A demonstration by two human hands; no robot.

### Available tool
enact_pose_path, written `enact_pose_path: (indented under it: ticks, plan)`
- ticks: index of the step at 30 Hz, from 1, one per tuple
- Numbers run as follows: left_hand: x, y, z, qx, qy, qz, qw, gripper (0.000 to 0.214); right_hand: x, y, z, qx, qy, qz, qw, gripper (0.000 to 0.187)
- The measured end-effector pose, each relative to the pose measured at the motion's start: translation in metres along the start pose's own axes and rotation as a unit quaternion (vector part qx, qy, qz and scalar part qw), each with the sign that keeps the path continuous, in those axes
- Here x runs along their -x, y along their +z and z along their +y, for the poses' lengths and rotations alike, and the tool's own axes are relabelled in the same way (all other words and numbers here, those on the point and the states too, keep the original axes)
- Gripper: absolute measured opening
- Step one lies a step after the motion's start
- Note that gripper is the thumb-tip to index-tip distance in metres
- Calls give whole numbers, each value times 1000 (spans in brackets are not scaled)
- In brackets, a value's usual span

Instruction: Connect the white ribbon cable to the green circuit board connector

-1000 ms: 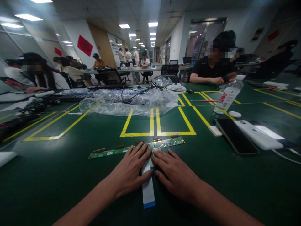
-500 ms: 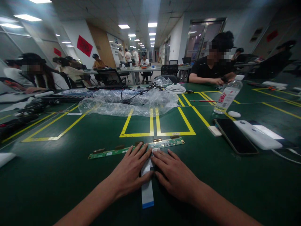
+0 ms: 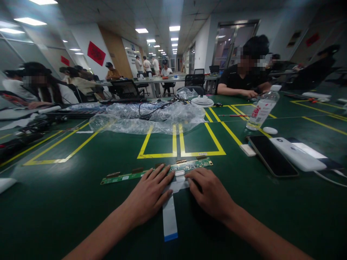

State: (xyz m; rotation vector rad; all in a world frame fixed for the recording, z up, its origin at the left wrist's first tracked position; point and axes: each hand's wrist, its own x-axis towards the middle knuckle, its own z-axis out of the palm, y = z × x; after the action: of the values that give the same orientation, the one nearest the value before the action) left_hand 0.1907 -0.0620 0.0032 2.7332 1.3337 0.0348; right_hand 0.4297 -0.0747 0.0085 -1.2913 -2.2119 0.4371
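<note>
A long, narrow green circuit board [image 3: 197, 164] lies across the green table in front of me. From the white connector [image 3: 179, 173] at its near edge, a white flat ribbon cable [image 3: 170, 216] with a blue end runs toward me. My left hand [image 3: 151, 193] rests flat, fingers spread; its fingertips lie over the board and its thumb reaches the cable. Beside the connector is my right hand [image 3: 211, 191], bent at the knuckles, its index fingertip by the connector's right end and its thumb near the cable's wide upper part. Nothing shows between its thumb and fingers.
Clear plastic wrap [image 3: 151, 115] with black cables lies beyond the yellow tape lines. To the right are a bottle [image 3: 261, 108], a black phone [image 3: 272, 155], and a white phone [image 3: 296, 153]. A person [image 3: 241, 79] sits across the table; others sit at left.
My right hand has drawn back slightly to the right and curled its fingers, uncovering the white connector and the upper cable. My left hand stays nearly in place.
</note>
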Motion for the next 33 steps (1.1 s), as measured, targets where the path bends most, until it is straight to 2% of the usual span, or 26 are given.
enact_pose_path:
  ticks: [9, 15, 19, 28, 33]
  plan:
    - [1, -1, 0, 17, -2, 1, 1000, 57, 1, -1, 6, 21, 56, -34, 998, 15]
    - [1, -1, 0, 15, -5, 1, 1000, 57, -1, -2, 9, 37, 48, -41, 997, 21]
    - [0, 0, -1, 15, -5, -3, 1000, 57, -1, -6, 10, 52, 43, -63, 996, 18]
    - [1, 1, -2, 26, -8, -3, 1000, 58, -1, -9, 14, 42, -1, -79, 996, 23]
    - [0, 1, -2, 23, -4, -1, 1000, 58, 0, -12, 14, 45, 1, -92, 995, 16]
